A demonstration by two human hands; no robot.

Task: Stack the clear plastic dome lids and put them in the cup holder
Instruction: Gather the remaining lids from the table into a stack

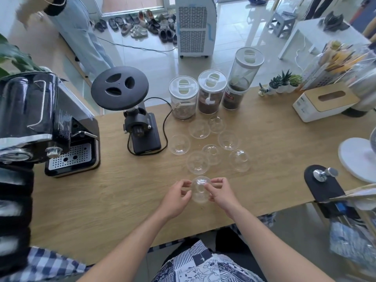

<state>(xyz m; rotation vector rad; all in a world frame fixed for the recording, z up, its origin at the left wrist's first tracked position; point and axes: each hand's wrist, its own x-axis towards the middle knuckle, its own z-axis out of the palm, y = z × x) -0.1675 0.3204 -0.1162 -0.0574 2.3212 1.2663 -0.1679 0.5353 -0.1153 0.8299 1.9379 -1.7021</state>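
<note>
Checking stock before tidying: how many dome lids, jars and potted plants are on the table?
Loose lids: 7
Held lids: at least 1, between left hand and right hand
Jars: 4
Potted plants: 3
Total: at least 15

A clear dome lid (201, 189) is held between the left hand (176, 197) and the right hand (220, 193) above the wooden desk (114, 200). Seven more lids (211, 143) are scattered beyond, near three canisters (211, 91).

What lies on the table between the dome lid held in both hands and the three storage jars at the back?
In the head view, seven loose clear dome lids lie scattered there, between the held lid and the jars.
</note>
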